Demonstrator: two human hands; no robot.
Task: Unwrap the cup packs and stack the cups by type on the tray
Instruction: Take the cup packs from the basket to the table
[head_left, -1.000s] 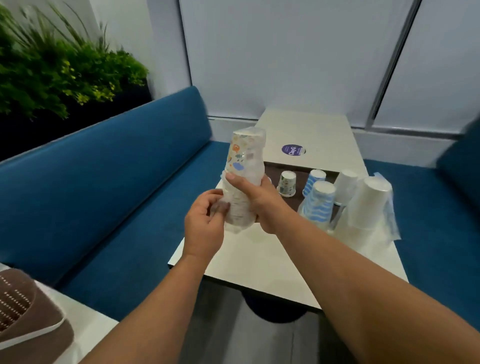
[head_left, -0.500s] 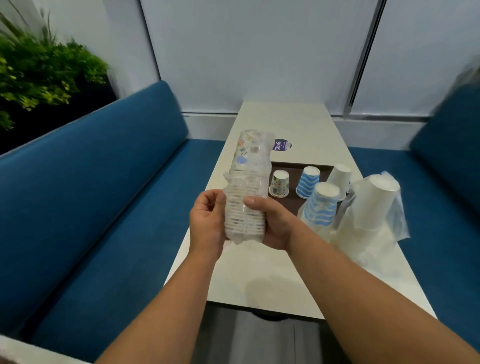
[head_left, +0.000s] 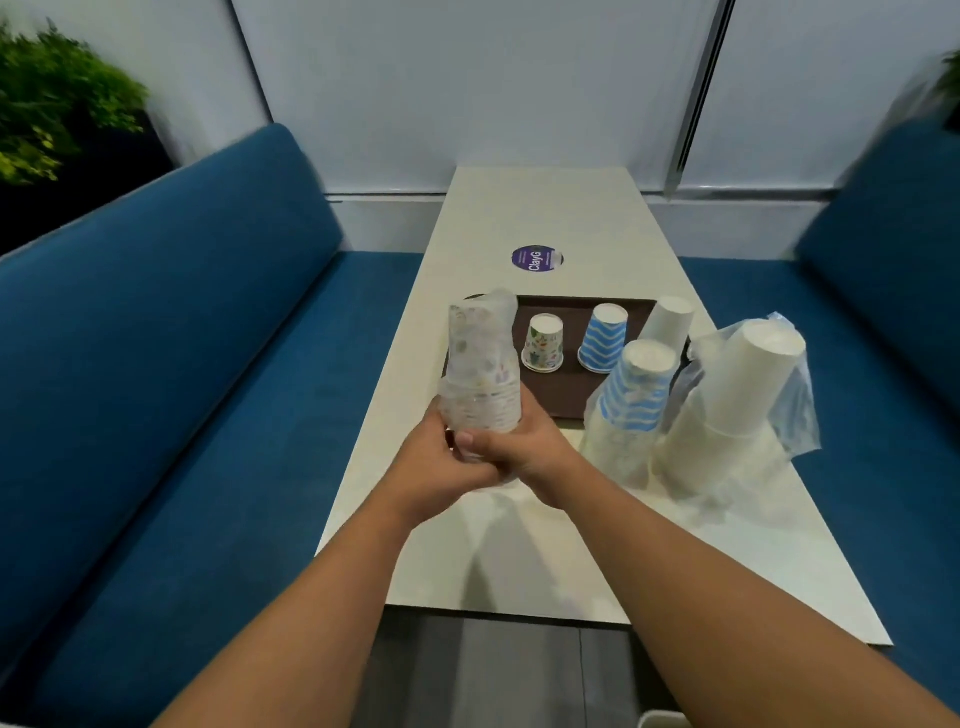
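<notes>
- 2 hands on 1 pack: your left hand (head_left: 434, 462) and right hand (head_left: 524, 452) both grip the bottom end of the wrapped patterned cup pack (head_left: 480, 374), fingers curled round it, thumbs overlapping at the base.
- Pack sits directly above the hands, long axis near upright w/ a slight lean; it's held over the table (head_left: 545, 213) at the near left corner of the brown tray (head_left: 566, 400).
- Wrap is still on, loose plastic bunched at the top end, so that end is farthest from both hands.
- Matching single patterned cup (head_left: 543, 344) stands inverted on the tray, just right of the pack – right hand is nearer to it.
- Probably next: peel the wrap off at the base, where both hands already are.
</notes>
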